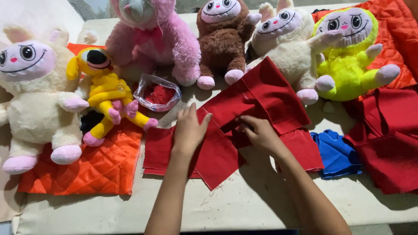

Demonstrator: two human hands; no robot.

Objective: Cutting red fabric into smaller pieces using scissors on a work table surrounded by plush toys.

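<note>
Both hands are down on a pile of red fabric pieces (257,98) spread across the middle of the pale tabletop (244,204). The left hand (190,129) lies flat on the cloth, fingers (192,112) straight and close together, pressing the cloth down. The right hand (260,132) rests just beside it, its fingers curled and pinching at a fold of the red cloth (the fingertips are partly tucked under, so the exact grip is hard to tell).

A row of plush toys crowds the far edge: a cream doll (37,98) at the left, a small yellow doll (106,93), a big pink bear (152,37), a brown doll (223,39), another cream one (289,50) and a bright lime-green doll (350,56). The feet of the brown and cream dolls touch the cloth's far edge. A clear plastic bag (157,92) holding something red sits near the bear's foot. Orange quilted fabric (98,167) lies under the left-hand toys, a crumpled blue cloth (335,152) just right of the red pieces, and more red fabric (387,139) beyond that.
</note>
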